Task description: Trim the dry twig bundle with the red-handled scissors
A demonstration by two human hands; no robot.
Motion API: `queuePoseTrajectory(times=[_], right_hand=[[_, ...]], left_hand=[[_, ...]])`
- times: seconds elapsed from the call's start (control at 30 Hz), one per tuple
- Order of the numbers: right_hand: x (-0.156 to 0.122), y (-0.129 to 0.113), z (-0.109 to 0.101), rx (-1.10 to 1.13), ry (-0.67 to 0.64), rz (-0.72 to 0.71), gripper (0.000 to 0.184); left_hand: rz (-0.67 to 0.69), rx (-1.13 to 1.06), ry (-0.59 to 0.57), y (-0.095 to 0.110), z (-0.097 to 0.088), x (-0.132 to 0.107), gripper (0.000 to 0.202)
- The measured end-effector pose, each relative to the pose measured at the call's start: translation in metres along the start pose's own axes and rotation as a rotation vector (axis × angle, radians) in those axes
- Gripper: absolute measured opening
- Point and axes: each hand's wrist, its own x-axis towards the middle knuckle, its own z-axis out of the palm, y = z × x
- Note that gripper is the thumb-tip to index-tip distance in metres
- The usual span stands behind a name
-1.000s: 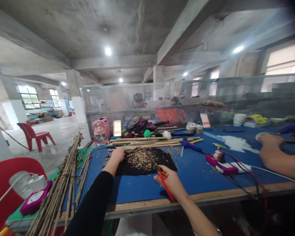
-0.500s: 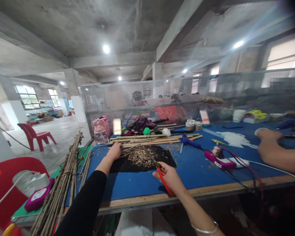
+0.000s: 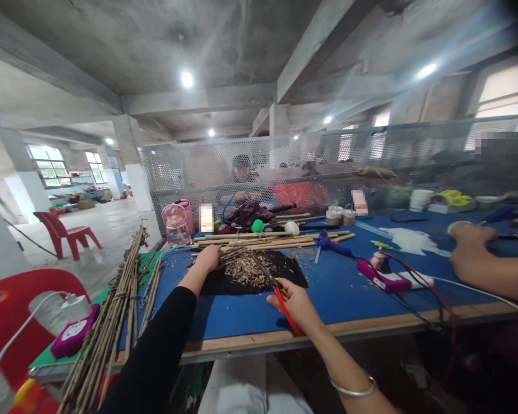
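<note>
My left hand (image 3: 208,260) is closed around a few thin dry twigs (image 3: 235,250), whose ends point right over the pile. In my right hand (image 3: 297,303) I hold red-handled shears (image 3: 287,310), their long dark blades angled up and left toward the twig ends. Whether the blades touch a twig is too small to tell. Below them a heap of short cut twig pieces (image 3: 249,270) lies on a black cloth (image 3: 213,287), with loose bits scattered around it.
A tied bundle of long sticks (image 3: 114,310) leans at the left edge of the blue tabletop (image 3: 237,322). Behind the heap lie bamboo rods (image 3: 311,242). A blue glue gun (image 3: 334,246) and a purple power strip (image 3: 382,279) with cables sit right. Another person's arm (image 3: 487,261) rests far right.
My left hand has shifted slightly right, closer to the heap and the blades. The right hand keeps its hold on the shears, nearly in place. The view has tilted a little.
</note>
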Motion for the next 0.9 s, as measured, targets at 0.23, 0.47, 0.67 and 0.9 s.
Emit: queuePoseTrajectory(times=[0.23, 0.47, 0.67, 0.9], right_hand=[[0.001, -0.001, 0.000, -0.004, 0.051, -0.022, 0.033], [0.044, -0.017, 0.002, -0.001, 0.189, -0.009, 0.030], [0.069, -0.022, 0.016, -0.032, 0.095, -0.050, 0.026], [0.073, -0.020, 0.010, -0.131, -0.036, -0.071, 0.024]], left_hand=[[-0.157, -0.685, 0.262, -0.003, -0.044, 0.006, 0.026], [-0.188, -1.821, 0.070, 0.068, -0.021, -0.006, 0.007], [-0.251, -2.057, 0.025, 0.112, 0.024, -0.024, 0.005], [-0.158, -1.827, 0.181, 0.100, 0.040, -0.023, 0.020]])
